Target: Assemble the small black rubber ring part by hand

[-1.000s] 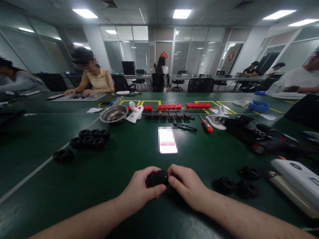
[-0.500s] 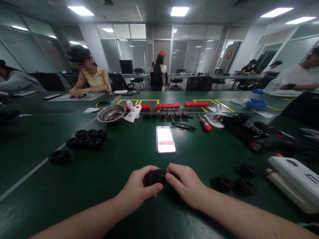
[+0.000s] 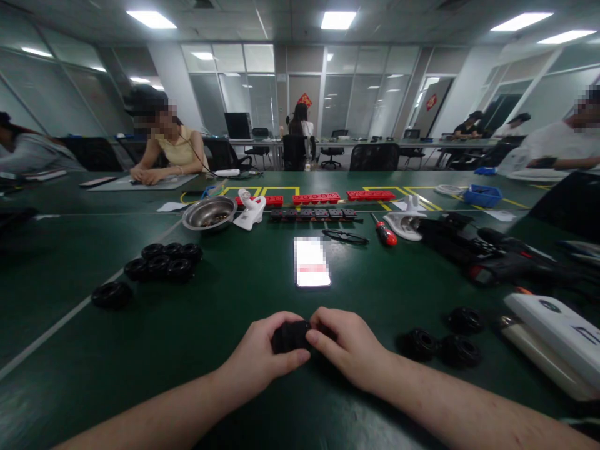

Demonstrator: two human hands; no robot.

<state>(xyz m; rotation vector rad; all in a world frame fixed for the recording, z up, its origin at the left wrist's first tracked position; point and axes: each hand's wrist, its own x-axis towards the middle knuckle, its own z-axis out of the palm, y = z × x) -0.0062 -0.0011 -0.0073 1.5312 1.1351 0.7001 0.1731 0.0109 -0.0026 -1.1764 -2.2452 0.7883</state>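
Observation:
A black ribbed wheel [image 3: 291, 337] is gripped in my left hand [image 3: 257, 350], whose fingers curl over the back while the thumb lies along its near side. On the wheel's right end, the thumb and bent fingers of my right hand [image 3: 344, 340] press close together; whatever small part may sit between those fingertips is hidden. Black wheels of a similar look [image 3: 462, 350] lie loose to the right of my right hand. More of them form a group [image 3: 164, 262] at the left, with a single wheel [image 3: 112, 295] just nearer.
A lit phone [image 3: 312, 265] lies ahead of my hands. Beyond it are glasses [image 3: 347, 237], a red screwdriver [image 3: 385, 233], a black strip of parts [image 3: 314, 216], red trays [image 3: 316, 199] and a metal bowl [image 3: 209, 214]. A white device [image 3: 557, 337] stands right. People sit at tables.
My right thumb and fingers have moved slightly left, onto the wheel's end. The wheel has turned a little in my left hand, and that thumb has shifted slightly right.

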